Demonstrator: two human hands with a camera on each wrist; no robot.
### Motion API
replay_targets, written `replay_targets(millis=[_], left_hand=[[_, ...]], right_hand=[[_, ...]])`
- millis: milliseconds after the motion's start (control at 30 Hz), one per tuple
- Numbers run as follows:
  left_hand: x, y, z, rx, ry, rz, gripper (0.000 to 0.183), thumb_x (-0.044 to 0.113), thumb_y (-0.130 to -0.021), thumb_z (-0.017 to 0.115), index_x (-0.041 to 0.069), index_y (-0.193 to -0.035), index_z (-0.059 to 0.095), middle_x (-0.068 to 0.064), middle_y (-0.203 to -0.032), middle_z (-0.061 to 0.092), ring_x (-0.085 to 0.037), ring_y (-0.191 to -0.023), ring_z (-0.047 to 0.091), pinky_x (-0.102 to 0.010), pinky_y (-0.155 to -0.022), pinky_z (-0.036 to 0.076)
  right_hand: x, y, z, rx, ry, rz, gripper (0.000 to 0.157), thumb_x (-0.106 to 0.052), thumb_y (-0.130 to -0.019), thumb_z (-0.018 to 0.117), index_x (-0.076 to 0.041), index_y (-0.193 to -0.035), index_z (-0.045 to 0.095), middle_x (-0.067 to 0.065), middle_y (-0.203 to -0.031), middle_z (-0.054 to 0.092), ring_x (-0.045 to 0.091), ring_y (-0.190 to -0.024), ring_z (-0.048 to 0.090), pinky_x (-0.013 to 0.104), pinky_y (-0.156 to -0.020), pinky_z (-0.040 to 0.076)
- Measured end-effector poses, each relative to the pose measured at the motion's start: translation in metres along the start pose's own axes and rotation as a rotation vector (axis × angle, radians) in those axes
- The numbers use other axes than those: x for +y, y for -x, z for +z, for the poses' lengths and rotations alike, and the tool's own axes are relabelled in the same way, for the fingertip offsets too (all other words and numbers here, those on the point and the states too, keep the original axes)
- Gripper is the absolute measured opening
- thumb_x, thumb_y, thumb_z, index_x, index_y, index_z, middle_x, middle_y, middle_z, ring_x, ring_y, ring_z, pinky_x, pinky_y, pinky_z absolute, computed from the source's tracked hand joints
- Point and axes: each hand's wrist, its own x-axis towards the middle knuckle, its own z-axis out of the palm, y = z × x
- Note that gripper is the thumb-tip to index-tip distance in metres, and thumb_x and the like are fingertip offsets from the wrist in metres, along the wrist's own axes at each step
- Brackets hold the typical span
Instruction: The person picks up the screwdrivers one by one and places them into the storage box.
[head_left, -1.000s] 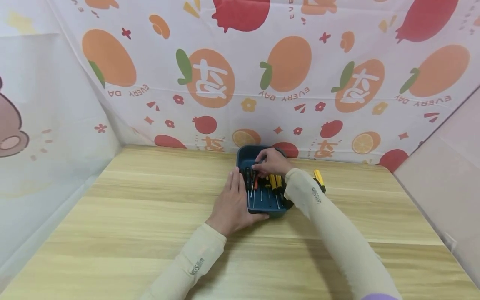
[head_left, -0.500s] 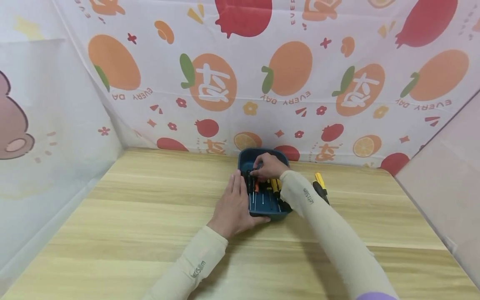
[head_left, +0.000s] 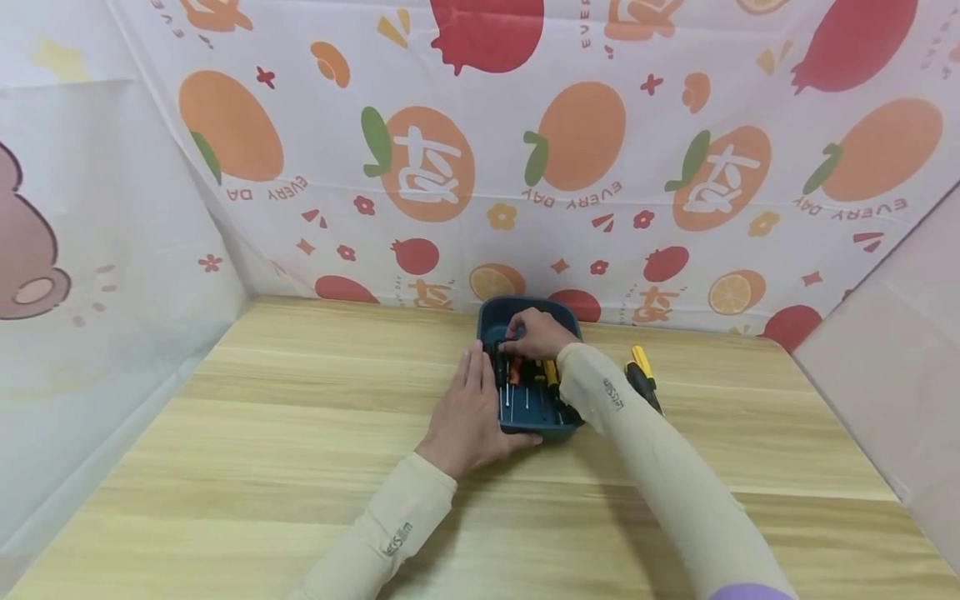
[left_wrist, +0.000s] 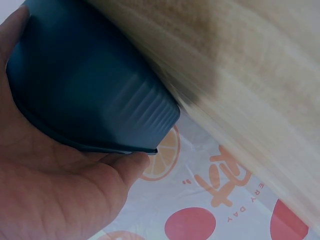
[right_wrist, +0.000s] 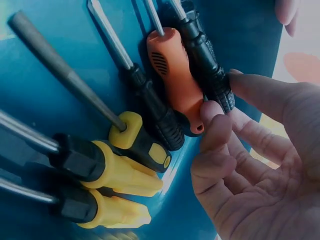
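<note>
A dark blue plastic bin (head_left: pixel 555 432) stands at the back of the table, with several screwdrivers lying in it. My left hand (head_left: pixel 465 417) rests against its near left corner, fingers straight along the left side and thumb along the front. In the left wrist view, the fingertips lie right at the bin's rim (left_wrist: pixel 120 151). Over the bin, my right hand (head_left: pixel 543 333) pinches the handle end of a black screwdriver (right_wrist: pixel 212 67) between thumb and index finger. Beside it lie an orange-handled screwdriver (right_wrist: pixel 175 75), another black one (right_wrist: pixel 152 105) and several yellow-and-black ones.
Right of the bin, a yellow-handled tool (head_left: pixel 642 361) and a black-handled tool (head_left: pixel 640 385) lie on the wooden table (head_left: pixel 300 400), partly behind the right forearm. A fruit-print cloth (head_left: pixel 480 167) hangs right behind the bin.
My right hand has shifted slightly left, its fingertips now at the black screwdriver's handle end by the bin's left side. The left hand has stayed at the bin's corner.
</note>
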Motion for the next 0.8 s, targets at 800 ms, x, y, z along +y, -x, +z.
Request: replay_targets(millis=[800], left_hand=[[0.001,-0.002,-0.001,0.005,0.045,-0.017,0.133,0.084,-0.070,0.068,-0.015,-0.151,0.030,-0.031,-0.160,0.024,-0.042,-0.149,0.026,-0.042,-0.120,0.028]], right_hand=[[0.049,0.041,-0.059,0.219,-0.159,-0.047,0.023,-0.020,-0.100,0.065,-0.004,-0.115,0.070,0.014,-0.108,0.069,0.031,-0.090,0.067,0.035,-0.076,0.059]])
